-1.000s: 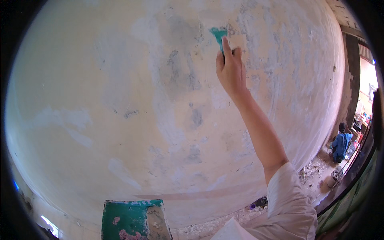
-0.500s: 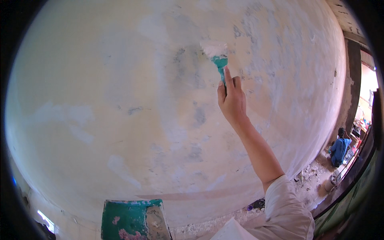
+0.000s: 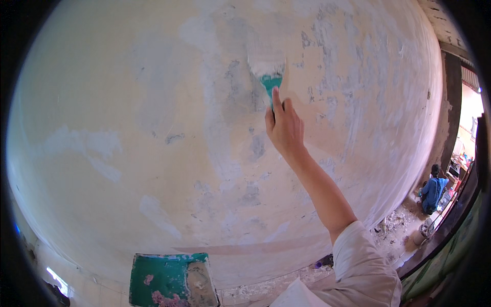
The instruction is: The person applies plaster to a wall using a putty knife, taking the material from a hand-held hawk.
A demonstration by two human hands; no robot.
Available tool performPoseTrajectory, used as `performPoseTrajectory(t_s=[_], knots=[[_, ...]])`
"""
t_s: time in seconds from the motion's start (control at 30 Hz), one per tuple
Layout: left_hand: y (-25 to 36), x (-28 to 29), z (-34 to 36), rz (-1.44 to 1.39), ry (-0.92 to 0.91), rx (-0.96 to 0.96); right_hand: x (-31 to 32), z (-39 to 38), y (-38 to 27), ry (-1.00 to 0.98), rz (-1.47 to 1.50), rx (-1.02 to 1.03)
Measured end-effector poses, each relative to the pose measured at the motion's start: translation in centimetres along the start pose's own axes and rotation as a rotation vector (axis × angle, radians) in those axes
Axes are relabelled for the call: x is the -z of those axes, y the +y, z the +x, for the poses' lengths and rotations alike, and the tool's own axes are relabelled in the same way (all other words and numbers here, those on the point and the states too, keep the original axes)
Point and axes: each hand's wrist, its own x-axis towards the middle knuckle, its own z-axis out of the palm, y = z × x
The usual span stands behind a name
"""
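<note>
From my remote seat I've got the right hand (image 3: 285, 125) gripping the green scraper (image 3: 270, 80), index finger (image 3: 276, 96) straight along it, broad white-smeared blade (image 3: 267, 66) up against the chalky, grey-blotched wall (image 3: 117, 204), squarish green board (image 3: 166, 268) crusted with pink paste (image 3: 164, 298) lower left, left hand's state I can't tell.

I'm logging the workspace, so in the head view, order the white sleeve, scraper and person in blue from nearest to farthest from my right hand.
1. Scraper: held in the right hand.
2. White sleeve: lower right.
3. Person in blue: far right, background.
</note>
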Motion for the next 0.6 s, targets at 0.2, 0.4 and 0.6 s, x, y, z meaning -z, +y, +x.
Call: performPoseTrajectory(t_s=[0.2, 0.4, 0.6], knots=[[0.2, -0.8, -0.4, -0.017, 0.021, 0.007, 1.5, 2.1, 0.8, 0.164, 0.031, 0.016], [-1.2, 0.9, 1.0, 0.081, -0.001, -0.086, 1.4, 10.0, 3.4, 0.241, -0.097, -0.018], [-0.9, 1.4, 1.3, 0.082, 0.025, -0.077, -0.5, 3.2, 1.7, 0.105, -0.105, 0.000]])
